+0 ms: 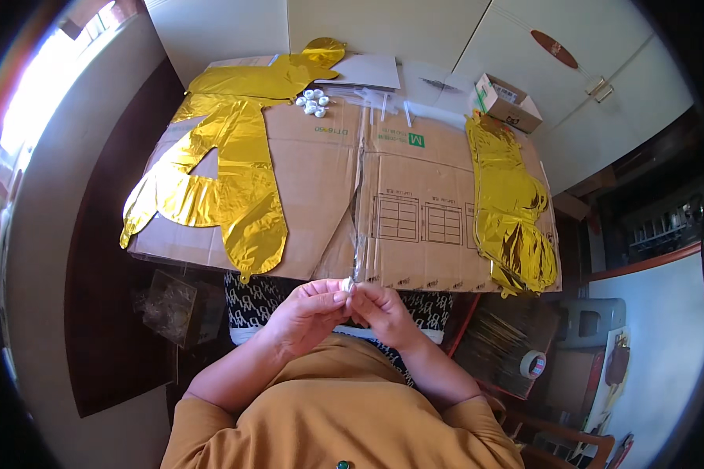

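Note:
Both hands meet just beyond my lap, in front of the cardboard's near edge. My left hand (311,314) pinches a small white round piece (347,285) between thumb and fingers. My right hand (385,314) is closed with its fingertips against that same piece; the fingers hide much of it. Several similar white round pieces (313,103) lie in a cluster at the back of the flattened cardboard (313,180). Flat gold foil balloons (250,180) lie on the left side, one shaped like a letter A.
A stack of gold foil balloons (512,195) lies along the right edge. Behind it stands a small open cardboard box (508,105). Thin white sticks (407,114) and white sheets (360,72) lie at the back. A tape roll (533,365) sits low on the right.

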Demonstrator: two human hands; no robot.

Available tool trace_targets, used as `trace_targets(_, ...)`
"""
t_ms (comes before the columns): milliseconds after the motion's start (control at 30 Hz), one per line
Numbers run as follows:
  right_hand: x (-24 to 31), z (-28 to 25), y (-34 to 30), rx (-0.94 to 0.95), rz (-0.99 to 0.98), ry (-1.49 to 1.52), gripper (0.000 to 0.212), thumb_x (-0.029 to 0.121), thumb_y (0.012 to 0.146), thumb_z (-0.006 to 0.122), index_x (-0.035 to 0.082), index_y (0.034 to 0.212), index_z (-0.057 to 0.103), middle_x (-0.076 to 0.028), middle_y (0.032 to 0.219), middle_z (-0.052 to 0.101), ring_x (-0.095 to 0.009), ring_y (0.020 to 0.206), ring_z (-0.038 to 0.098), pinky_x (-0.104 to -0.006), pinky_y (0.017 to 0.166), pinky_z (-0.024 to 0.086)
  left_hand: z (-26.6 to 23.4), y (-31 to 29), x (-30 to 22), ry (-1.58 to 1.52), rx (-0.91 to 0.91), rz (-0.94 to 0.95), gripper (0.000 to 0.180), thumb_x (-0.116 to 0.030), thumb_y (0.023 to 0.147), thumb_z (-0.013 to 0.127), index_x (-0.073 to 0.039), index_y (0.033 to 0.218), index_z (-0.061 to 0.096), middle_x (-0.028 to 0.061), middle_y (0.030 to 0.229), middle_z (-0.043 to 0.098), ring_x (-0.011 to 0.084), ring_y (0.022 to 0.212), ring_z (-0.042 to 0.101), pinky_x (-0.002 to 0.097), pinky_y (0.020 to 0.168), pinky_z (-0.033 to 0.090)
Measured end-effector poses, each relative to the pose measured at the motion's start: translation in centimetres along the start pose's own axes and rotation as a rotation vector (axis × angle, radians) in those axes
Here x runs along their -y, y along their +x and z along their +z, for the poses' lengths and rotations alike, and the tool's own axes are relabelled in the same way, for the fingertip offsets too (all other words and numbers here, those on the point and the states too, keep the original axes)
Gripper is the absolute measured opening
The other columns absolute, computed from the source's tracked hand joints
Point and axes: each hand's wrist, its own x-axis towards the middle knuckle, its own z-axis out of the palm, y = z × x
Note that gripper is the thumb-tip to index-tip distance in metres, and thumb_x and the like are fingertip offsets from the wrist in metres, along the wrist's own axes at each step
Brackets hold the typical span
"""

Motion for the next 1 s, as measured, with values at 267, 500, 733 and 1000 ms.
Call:
trace_targets(267, 3.1, 1.0, -0.2, 0.037, -0.369, -1.062, 0.012, 0.015, 0.087, 0.062, 0.004, 0.081, 0.06, -0.013, 0.07, 0.056, -0.032, 0.064, 0.057, -0.0381, 0.061, 0.046, 0.5, -1.5, 0.1, 0.435, -0.18, 0.177, 0.019, -0.01, 0.09, 0.061, 0.0, 0.106, 0.064, 0.0017, 0.095, 0.065, 0.0073, 0.084, 0.057, 0.0238, 0.077, 0.047)
trace_targets(500, 7.5, -0.7, -0.9, -0.063, -0.175, -0.797, 0.019, 0.004, 0.075, 0.074, 0.004, 0.09, 0.063, -0.004, 0.075, 0.059, -0.016, 0.069, 0.06, -0.0273, 0.067, 0.048, -0.6, -1.7, -0.5, 0.455, -0.176, 0.087, 0.015, -0.009, 0.086, 0.067, -0.001, 0.099, 0.064, 0.0014, 0.092, 0.065, 0.0044, 0.082, 0.057, 0.0203, 0.076, 0.046)
trace_targets(733, 6.6, -0.4, 3.2, 0.207, -0.205, -0.679, 0.015, 0.002, 0.076, 0.073, 0.002, 0.088, 0.064, -0.006, 0.085, 0.062, -0.015, 0.078, 0.06, -0.027, 0.072, 0.048, -1.2, -1.5, -2.2, 0.309, -0.066, -0.008, 0.017, -0.012, 0.089, 0.063, -0.001, 0.102, 0.064, 0.0022, 0.094, 0.066, 0.0064, 0.086, 0.059, 0.0208, 0.079, 0.046)
trace_targets(1000, 7.3, -2.8, 15.0, -0.038, -0.065, -0.46, 0.003, 0.004, 0.085, 0.065, 0.002, 0.085, 0.063, -0.001, 0.077, 0.062, -0.008, 0.067, 0.059, -0.0219, 0.062, 0.05, -1.8, 1.1, -7.9, 0.252, -0.235, 0.41, 0.039, -0.015, 0.089, 0.061, -0.003, 0.125, 0.054, -0.003, 0.087, 0.057, 0.0021, 0.069, 0.043, 0.0165, 0.062, 0.035)
